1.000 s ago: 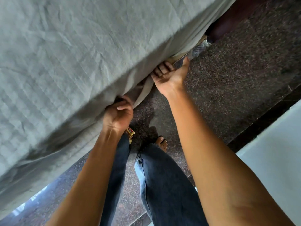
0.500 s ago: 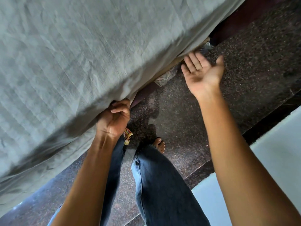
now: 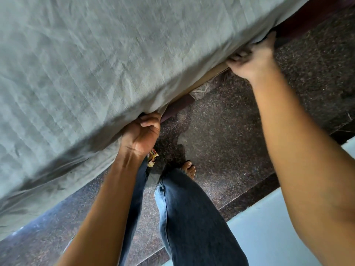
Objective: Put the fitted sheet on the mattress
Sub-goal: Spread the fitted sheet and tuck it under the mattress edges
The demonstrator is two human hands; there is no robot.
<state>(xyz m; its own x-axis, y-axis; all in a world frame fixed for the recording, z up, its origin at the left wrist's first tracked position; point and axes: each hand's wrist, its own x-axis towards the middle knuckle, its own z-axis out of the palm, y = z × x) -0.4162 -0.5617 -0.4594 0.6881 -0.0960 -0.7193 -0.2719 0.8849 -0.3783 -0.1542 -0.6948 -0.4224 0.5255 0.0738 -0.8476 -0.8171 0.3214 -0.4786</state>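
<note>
Right hand [image 3: 251,60], open a moment ago, now grips the fitted sheet [image 3: 115,64] by its hem farther along the mattress [image 3: 209,78] side. Left hand [image 3: 143,134] clutches the hem too. Tucking seems underway; next, the hem likely needs pulling underneath.

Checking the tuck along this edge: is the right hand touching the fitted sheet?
Touching. The head view shows the right hand with its fingers curled into the lower edge of the fitted sheet, with no gap between them.
</note>
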